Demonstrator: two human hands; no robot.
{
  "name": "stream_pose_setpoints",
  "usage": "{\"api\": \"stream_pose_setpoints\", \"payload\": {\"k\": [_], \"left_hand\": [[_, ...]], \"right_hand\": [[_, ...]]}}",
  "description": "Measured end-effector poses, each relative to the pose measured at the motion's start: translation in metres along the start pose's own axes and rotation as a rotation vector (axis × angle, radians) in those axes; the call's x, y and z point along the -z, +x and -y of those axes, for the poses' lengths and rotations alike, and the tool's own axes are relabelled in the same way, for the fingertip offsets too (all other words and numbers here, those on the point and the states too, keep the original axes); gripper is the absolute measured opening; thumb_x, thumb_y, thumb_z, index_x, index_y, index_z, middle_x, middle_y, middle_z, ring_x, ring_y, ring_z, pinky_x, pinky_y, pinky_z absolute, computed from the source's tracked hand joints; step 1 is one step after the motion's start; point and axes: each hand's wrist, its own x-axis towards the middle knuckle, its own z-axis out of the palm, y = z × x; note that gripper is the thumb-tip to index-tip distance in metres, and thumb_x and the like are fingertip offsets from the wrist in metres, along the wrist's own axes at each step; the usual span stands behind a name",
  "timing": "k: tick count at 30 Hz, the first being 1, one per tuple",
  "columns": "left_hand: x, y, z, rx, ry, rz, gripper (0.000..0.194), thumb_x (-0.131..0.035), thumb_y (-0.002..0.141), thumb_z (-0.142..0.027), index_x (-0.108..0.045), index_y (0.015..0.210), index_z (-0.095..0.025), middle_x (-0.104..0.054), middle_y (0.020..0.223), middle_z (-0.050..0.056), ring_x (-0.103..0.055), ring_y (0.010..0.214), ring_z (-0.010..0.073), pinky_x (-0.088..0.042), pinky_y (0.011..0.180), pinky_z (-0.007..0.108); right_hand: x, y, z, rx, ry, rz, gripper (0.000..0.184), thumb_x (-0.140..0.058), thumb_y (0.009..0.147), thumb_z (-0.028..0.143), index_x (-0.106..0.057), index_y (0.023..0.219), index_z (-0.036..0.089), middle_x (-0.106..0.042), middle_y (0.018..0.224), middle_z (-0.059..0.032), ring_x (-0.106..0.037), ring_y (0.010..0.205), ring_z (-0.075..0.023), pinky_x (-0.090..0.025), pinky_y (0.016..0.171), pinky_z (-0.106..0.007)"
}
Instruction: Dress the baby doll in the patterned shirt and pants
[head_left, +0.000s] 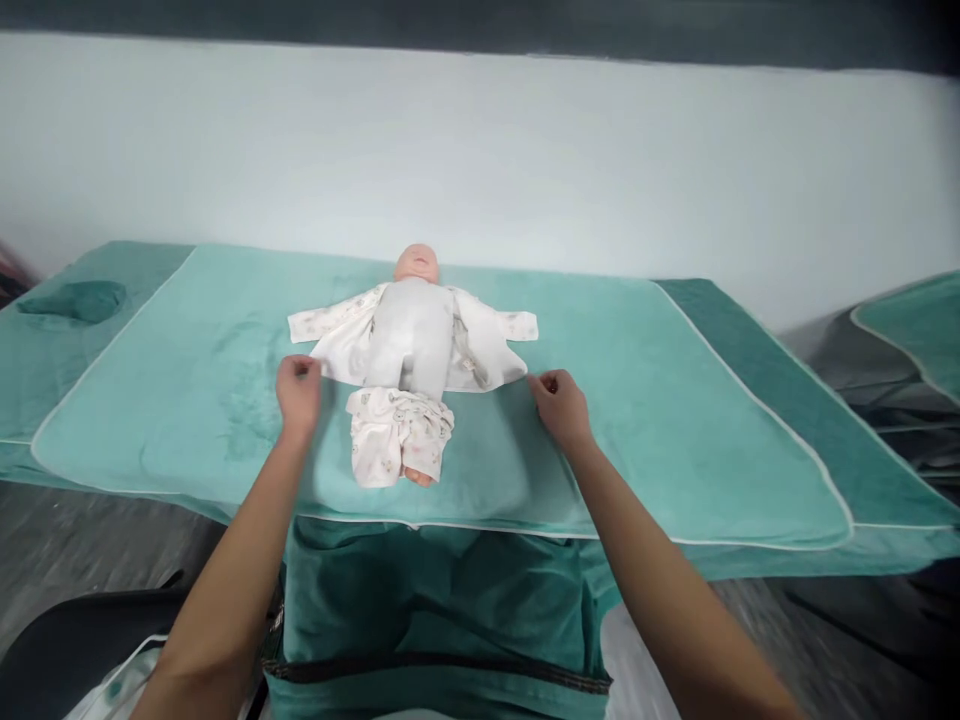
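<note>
A baby doll [415, 330] lies on its back on a teal towel [637, 400], head toward the wall. A white printed jacket [491, 345] is spread open under it, and matching trousers [394, 435] are bunched around its lower legs. My left hand [298, 392] pinches the jacket's lower left hem. My right hand [559, 403] pinches the jacket's lower right corner. Both hands have their fingers closed on the cloth.
The towel covers a padded table [750, 345] in darker teal against a white wall. A face hole [75, 300] dents the table's far left end. Another teal-covered table [915, 330] stands at the right. A black chair [67, 640] sits at lower left.
</note>
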Motion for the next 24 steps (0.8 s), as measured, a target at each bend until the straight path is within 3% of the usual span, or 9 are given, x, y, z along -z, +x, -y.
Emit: {"api": "stream_pose_setpoints", "payload": {"k": [2, 5, 9, 13, 16, 21, 24], "left_hand": [[-0.004, -0.015, -0.001, -0.046, 0.036, 0.266, 0.021, -0.069, 0.079, -0.035, -0.068, 0.09, -0.018, -0.067, 0.087, 0.002, -0.059, 0.082, 0.0146, -0.048, 0.078, 0.027], [-0.004, -0.033, -0.01, 0.015, -0.005, 0.58, 0.032, -0.074, 0.079, -0.045, -0.074, 0.096, -0.018, -0.071, 0.088, 0.004, -0.061, 0.079, 0.0163, -0.048, 0.074, 0.028], [0.014, -0.04, -0.019, 0.007, 0.02, 0.773, 0.031, -0.071, 0.083, -0.046, -0.075, 0.102, -0.02, -0.069, 0.088, 0.004, -0.06, 0.078, 0.0169, -0.047, 0.072, 0.028], [0.032, -0.04, -0.016, -0.126, 0.094, 0.932, 0.025, -0.071, 0.084, -0.04, -0.076, 0.102, -0.023, -0.067, 0.11, 0.007, -0.061, 0.092, 0.0194, -0.049, 0.08, 0.03], [0.03, -0.044, -0.01, -0.191, 0.101, 0.907, 0.016, -0.072, 0.082, -0.035, -0.074, 0.092, -0.022, -0.064, 0.118, 0.008, -0.061, 0.097, 0.0198, -0.048, 0.08, 0.03], [0.012, -0.056, -0.006, -0.277, -0.026, 0.588, 0.012, -0.07, 0.087, -0.033, -0.068, 0.086, -0.021, -0.067, 0.114, 0.009, -0.064, 0.106, 0.0209, -0.049, 0.088, 0.033], [0.004, -0.062, -0.008, -0.329, -0.022, 0.504, 0.012, -0.07, 0.088, -0.033, -0.066, 0.086, -0.021, -0.068, 0.122, 0.01, -0.063, 0.118, 0.0222, -0.047, 0.105, 0.038]], "right_hand": [[-0.01, -0.016, 0.005, 0.11, -0.021, 0.122, 0.023, -0.065, 0.082, 0.045, -0.061, 0.08, 0.023, -0.06, 0.067, 0.0015, -0.053, 0.065, -0.0174, -0.042, 0.07, -0.034], [-0.038, -0.04, 0.03, 0.274, 0.089, 0.404, 0.022, -0.063, 0.085, 0.043, -0.066, 0.089, 0.022, -0.069, 0.086, -0.0015, -0.06, 0.078, -0.0176, -0.047, 0.077, -0.033], [-0.062, -0.057, 0.056, 0.459, 0.156, 0.656, 0.019, -0.062, 0.09, 0.04, -0.067, 0.089, 0.022, -0.067, 0.094, -0.0025, -0.061, 0.088, -0.0171, -0.048, 0.08, -0.031], [-0.059, -0.057, 0.054, 0.5, 0.149, 0.759, 0.02, -0.066, 0.09, 0.04, -0.066, 0.097, 0.022, -0.065, 0.101, -0.0032, -0.061, 0.092, -0.0169, -0.048, 0.079, -0.03], [-0.055, -0.054, 0.049, 0.478, 0.132, 0.846, 0.021, -0.069, 0.089, 0.041, -0.066, 0.096, 0.022, -0.065, 0.098, -0.0023, -0.059, 0.087, -0.0164, -0.047, 0.08, -0.03], [-0.047, -0.052, 0.056, 0.511, 0.102, 0.968, 0.021, -0.069, 0.089, 0.041, -0.064, 0.084, 0.021, -0.064, 0.095, -0.0031, -0.058, 0.084, -0.0172, -0.047, 0.078, -0.031], [-0.042, -0.057, 0.061, 0.593, 0.026, 0.952, 0.017, -0.067, 0.091, 0.038, -0.062, 0.085, 0.022, -0.065, 0.098, -0.0043, -0.06, 0.086, -0.0183, -0.048, 0.08, -0.032]]}}
